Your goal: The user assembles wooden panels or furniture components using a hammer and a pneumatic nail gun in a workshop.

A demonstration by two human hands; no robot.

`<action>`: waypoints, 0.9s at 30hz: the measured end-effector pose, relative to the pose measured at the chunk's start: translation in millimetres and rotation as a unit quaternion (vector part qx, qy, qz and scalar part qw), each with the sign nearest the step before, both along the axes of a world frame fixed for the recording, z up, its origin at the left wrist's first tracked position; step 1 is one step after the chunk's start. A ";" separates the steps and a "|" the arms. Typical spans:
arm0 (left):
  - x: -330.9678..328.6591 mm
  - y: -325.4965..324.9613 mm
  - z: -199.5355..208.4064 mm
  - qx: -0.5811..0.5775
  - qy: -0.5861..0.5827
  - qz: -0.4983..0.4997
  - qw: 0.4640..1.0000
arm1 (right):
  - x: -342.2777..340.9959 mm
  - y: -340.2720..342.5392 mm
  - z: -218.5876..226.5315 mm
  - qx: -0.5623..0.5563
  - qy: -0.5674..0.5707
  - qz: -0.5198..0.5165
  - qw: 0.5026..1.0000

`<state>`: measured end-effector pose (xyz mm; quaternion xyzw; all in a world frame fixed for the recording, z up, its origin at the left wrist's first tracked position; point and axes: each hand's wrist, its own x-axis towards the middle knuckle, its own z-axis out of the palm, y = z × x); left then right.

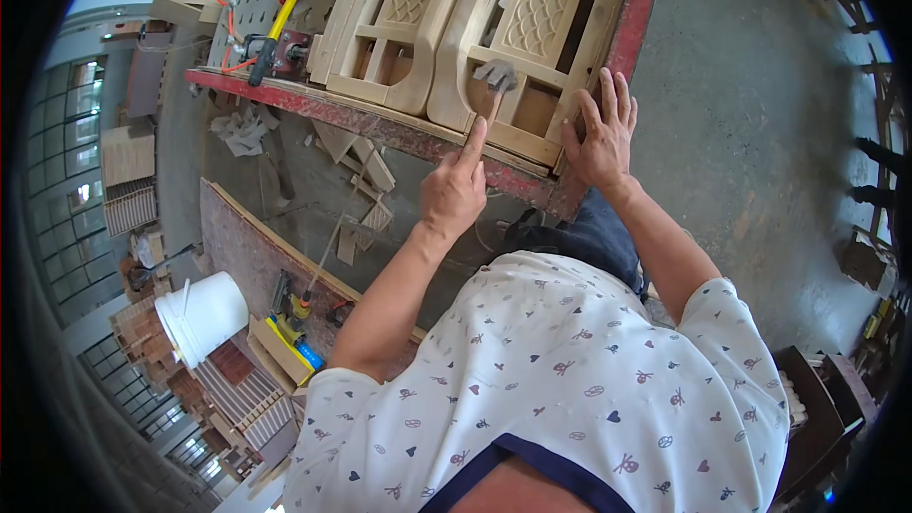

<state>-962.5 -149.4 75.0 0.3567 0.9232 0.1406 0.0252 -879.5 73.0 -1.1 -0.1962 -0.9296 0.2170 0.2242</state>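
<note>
My left hand [454,192] is closed round the thin wooden handle of a hammer [496,74], its index finger stretched along the handle. The hammer's grey head, slightly blurred, is over the lower part of a pale wooden panel frame [532,65] with a carved scale-pattern inset. My right hand [600,136], fingers spread, rests at the near right corner of that frame. A second, similar frame [404,28] lies alongside to the left. Both frames lie on a red-edged metal worktable [641,0] with a perforated top.
A yellow-handled hammer [279,27] and an orange hose [228,28] lie on the table's left part. Below left stands a lower bench [237,228] with a nail gun [294,337] and a white bucket [201,316]. Wood offcuts [372,166] litter the floor between.
</note>
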 end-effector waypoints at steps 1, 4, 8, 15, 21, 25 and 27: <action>-0.1 0.6 1.1 0.001 -0.003 0.000 1.000 | 0.1 -0.3 -0.5 0.002 0.000 0.000 1.000; -1.2 -0.3 3.6 0.007 -0.006 0.001 1.000 | 0.9 -0.8 -0.8 0.010 0.004 0.002 1.000; -6.1 -7.3 1.9 0.039 -0.017 -0.024 0.999 | 1.1 -2.4 -0.1 0.011 0.002 0.000 1.000; -3.2 7.3 23.5 0.109 0.000 0.005 0.994 | -0.9 -1.3 0.0 0.013 0.000 0.001 1.000; -3.4 6.0 -0.5 0.025 -0.020 0.008 0.999 | 0.0 -1.7 2.5 0.011 0.002 0.001 1.000; -4.4 3.2 6.5 0.027 -0.022 0.000 0.999 | 2.1 -1.7 3.1 0.009 -0.001 -0.002 1.000; -2.3 2.2 12.9 0.025 -0.026 -0.004 0.999 | 3.3 -1.4 0.5 0.007 -0.002 -0.002 1.000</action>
